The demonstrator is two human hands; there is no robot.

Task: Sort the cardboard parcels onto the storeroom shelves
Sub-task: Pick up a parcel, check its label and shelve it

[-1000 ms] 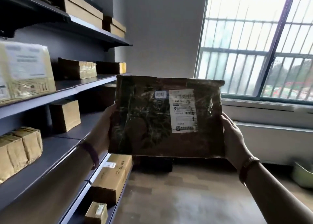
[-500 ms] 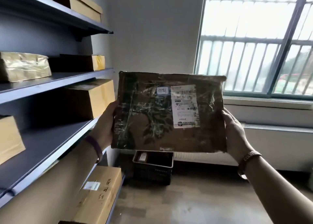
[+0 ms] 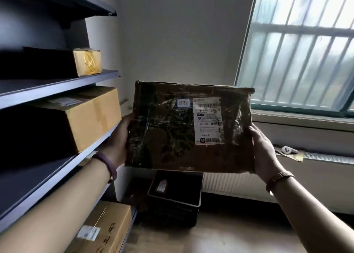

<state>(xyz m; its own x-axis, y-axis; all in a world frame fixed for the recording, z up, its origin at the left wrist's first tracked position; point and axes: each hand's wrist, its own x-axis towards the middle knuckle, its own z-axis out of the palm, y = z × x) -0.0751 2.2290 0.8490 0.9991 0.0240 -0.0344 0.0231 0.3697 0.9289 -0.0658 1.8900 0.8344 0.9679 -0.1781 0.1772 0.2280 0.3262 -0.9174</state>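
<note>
The left hand (image 3: 117,141) grips the left edge of the parcel (image 3: 189,128), its fingers wrapped round behind the cardboard and out of sight, while the right hand (image 3: 265,151) holds the right edge the same way — thumb on the near face, the rest hidden at the back. So the flat, tape-wrapped parcel hangs in the air between both hands, upright, its labelled face (image 3: 207,120) turned toward the person and its long axis running left to right, level with the middle shelf (image 3: 57,88). The shelves stand to the left, and the left hand is the nearer one, just beside the shelf's front edge. A large box (image 3: 92,117) already fills the end of the tier below that shelf; the board beneath it (image 3: 34,178) shows bare surface closer in. By my reckoning the parcel must swing left and go in end-first or flat — broadside it faces the wrong way. A dark crate (image 3: 176,201) sits on the floor below.
</note>
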